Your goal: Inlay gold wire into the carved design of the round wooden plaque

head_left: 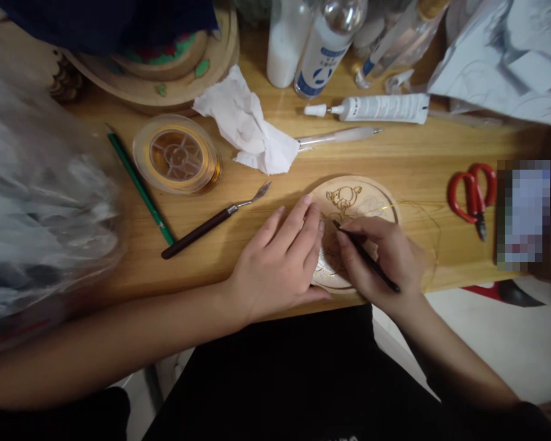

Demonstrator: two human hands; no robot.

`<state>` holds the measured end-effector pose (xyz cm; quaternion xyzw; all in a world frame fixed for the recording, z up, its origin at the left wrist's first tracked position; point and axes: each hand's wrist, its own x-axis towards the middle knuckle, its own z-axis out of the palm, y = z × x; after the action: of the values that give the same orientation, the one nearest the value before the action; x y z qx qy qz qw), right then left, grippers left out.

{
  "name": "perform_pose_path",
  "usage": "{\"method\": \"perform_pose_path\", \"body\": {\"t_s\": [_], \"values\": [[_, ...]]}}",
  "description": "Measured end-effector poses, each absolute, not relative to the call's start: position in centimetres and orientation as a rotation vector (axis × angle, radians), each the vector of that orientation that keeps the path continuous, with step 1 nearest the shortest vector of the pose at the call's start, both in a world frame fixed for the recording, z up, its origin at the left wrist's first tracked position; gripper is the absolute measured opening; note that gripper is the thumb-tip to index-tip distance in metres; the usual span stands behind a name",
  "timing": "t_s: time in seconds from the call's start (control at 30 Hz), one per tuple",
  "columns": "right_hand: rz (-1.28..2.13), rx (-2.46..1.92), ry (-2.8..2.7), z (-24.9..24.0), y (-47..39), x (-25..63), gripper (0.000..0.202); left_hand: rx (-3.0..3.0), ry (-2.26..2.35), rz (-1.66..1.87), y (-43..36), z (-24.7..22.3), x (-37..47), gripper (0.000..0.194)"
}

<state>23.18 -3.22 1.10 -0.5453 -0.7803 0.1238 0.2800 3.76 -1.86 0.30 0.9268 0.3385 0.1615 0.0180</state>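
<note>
A round wooden plate [390, 197] lies at the table's front edge. Gold wire [344, 195] traces a small animal figure on its upper part, and pale drawn lines show beside it. My left hand [280, 263] rests on the plate's left side, fingers stretched out and lying flat. In my right hand [390, 251] is a thin black tool [370, 260], pinched between thumb and fingers, its tip close to the middle of the plate. Whether it is tweezers or a stylus is unclear. A loose end of gold wire runs off the plate to the right. Both hands hide part of the design.
Left of the plate are a palette knife [202, 233], a green pencil [140, 187] and a gold wire spool [177, 153]. Behind lie crumpled tissue [252, 128], a pen [340, 136], a glue tube [383, 109] and bottles [324, 55]. Red-handled cutters [472, 193] sit at right.
</note>
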Motion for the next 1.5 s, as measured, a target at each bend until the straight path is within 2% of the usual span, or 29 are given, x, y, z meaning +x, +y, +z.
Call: {"method": "perform_pose_path", "body": {"t_s": [0.2, 0.5, 1.2, 1.5], "values": [[0.351, -1.470, -2.061, 1.5, -3.2, 23.4, 0.025, 2.878, 1.035, 0.508, -1.9, 0.1, 3.7, 0.088], [0.433, -1.281, -2.215, 1.9, -2.0, 23.4, 0.025, 2.888, 1.065, 0.512, -1.9, 0.2, 3.7, 0.077], [0.418, -1.340, -2.203, 2.0, -2.2, 23.3, 0.022, 2.878, 1.062, 0.502, -2.0, 0.1, 3.7, 0.079], [0.556, -1.235, -2.269, 2.6, -1.2, 23.6, 0.025, 2.877, 1.048, 0.487, -2.0, 0.2, 3.6, 0.078]]}}
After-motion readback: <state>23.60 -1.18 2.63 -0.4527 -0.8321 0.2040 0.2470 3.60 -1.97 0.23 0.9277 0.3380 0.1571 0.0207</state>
